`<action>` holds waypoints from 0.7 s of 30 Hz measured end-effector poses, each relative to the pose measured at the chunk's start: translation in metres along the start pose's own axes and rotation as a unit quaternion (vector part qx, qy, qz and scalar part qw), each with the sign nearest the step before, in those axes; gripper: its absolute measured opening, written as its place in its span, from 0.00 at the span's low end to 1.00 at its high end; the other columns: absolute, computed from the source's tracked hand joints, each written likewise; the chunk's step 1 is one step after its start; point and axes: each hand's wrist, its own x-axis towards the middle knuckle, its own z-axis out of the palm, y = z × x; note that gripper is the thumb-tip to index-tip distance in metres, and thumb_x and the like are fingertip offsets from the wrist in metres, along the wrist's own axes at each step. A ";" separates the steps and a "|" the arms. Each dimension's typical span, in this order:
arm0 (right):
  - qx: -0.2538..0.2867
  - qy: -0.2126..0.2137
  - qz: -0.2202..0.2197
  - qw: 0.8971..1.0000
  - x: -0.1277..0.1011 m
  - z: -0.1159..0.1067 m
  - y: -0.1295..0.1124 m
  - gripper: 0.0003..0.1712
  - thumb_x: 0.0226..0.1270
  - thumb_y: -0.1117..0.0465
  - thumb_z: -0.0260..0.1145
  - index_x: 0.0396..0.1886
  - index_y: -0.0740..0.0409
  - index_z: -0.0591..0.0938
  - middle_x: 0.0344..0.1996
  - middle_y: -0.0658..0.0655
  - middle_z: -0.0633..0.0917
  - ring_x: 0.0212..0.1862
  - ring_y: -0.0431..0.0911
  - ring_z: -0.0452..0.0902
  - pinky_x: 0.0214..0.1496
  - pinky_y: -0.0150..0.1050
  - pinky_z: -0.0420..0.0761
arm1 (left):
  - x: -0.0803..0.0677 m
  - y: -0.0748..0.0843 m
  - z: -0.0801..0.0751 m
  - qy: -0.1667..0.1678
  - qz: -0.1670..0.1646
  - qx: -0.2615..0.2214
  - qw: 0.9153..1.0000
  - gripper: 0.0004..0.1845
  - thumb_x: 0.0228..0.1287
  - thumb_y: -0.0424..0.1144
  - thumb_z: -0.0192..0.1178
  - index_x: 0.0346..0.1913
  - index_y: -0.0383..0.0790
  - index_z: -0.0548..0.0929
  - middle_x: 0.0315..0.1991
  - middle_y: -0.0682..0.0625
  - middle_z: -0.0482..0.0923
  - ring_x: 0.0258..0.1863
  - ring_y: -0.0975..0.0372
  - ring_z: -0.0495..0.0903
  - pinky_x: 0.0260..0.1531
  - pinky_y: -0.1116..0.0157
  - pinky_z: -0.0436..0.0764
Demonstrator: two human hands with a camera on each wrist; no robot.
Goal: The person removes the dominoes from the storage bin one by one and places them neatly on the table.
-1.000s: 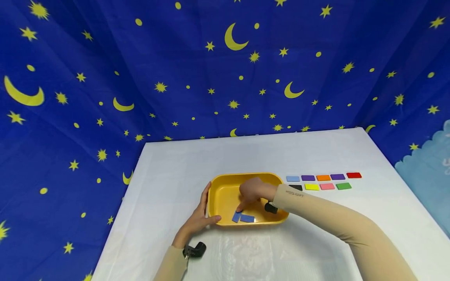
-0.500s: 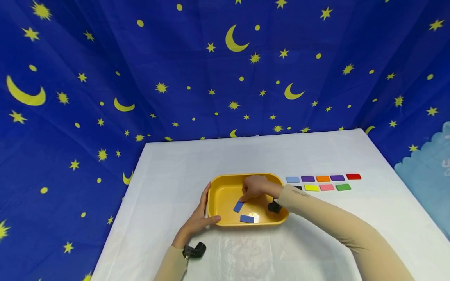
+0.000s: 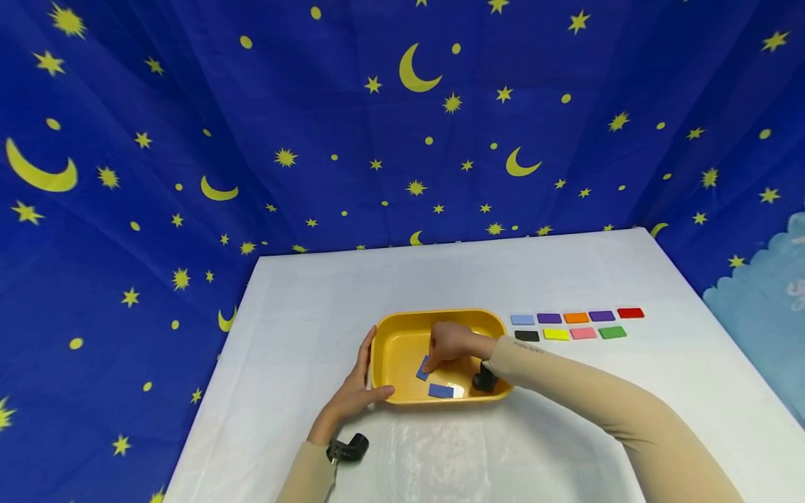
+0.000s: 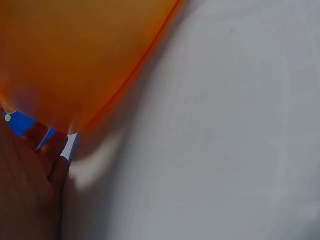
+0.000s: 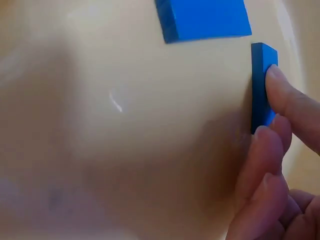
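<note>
1. Two blue tiles sit inside the yellow tray (image 3: 402,328), low and centre in the head view: one lifted tile (image 3: 423,368) is pinched in the right hand (image 3: 451,344), the other tile (image 3: 441,391) lies flat against the tray's near wall.
2. On the right wrist view that grip shows the fingertips (image 5: 280,95) curled onto the lifted tile's (image 5: 262,85) thin edge, holding it on edge over the tray floor.
3. The left hand (image 3: 355,391) cups the tray's left rim, thumb along the near lip, steadying it on the white bench (image 3: 314,314).
4. I judge the tile light, stiff and flat, probably foam, so little squeeze is needed; its smooth faces could slip, so opposite edges are the safest hold.
5. Right of the tray lie nine more tiles in two rows (image 3: 575,325).
</note>
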 end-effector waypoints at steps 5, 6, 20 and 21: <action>0.038 -0.010 -0.009 0.999 0.000 -0.001 0.002 0.20 0.52 0.52 0.75 0.09 0.56 0.81 0.05 0.47 0.71 0.11 0.40 0.62 0.16 0.31 0.60 | 0.000 0.000 0.000 0.001 -0.007 0.000 1.000 0.57 0.55 0.40 0.68 0.76 0.47 0.34 0.75 0.42 0.34 0.72 0.50 0.43 0.66 0.45 0.46; 0.042 -0.011 -0.009 0.999 0.001 -0.001 0.002 0.20 0.53 0.53 0.75 0.09 0.57 0.81 0.05 0.47 0.71 0.11 0.40 0.63 0.16 0.31 0.60 | -0.001 0.001 0.000 0.002 -0.009 0.000 1.000 0.57 0.55 0.39 0.67 0.76 0.47 0.34 0.75 0.42 0.34 0.72 0.50 0.43 0.66 0.45 0.46; 0.119 -0.042 0.001 0.992 -0.002 -0.005 0.000 0.12 0.51 0.59 0.76 0.23 0.60 0.81 0.16 0.55 0.82 0.18 0.48 0.78 0.21 0.38 0.77 | -0.001 -0.001 0.000 0.003 0.002 0.000 1.000 0.58 0.55 0.39 0.68 0.76 0.46 0.34 0.75 0.42 0.33 0.72 0.51 0.42 0.66 0.46 0.46; 0.121 -0.040 -0.005 0.992 -0.002 -0.004 0.000 0.12 0.52 0.59 0.75 0.22 0.61 0.81 0.15 0.55 0.82 0.18 0.49 0.78 0.21 0.38 0.77 | -0.001 -0.001 -0.001 0.004 0.004 0.000 1.000 0.58 0.55 0.39 0.68 0.76 0.46 0.34 0.75 0.42 0.33 0.72 0.51 0.42 0.66 0.46 0.45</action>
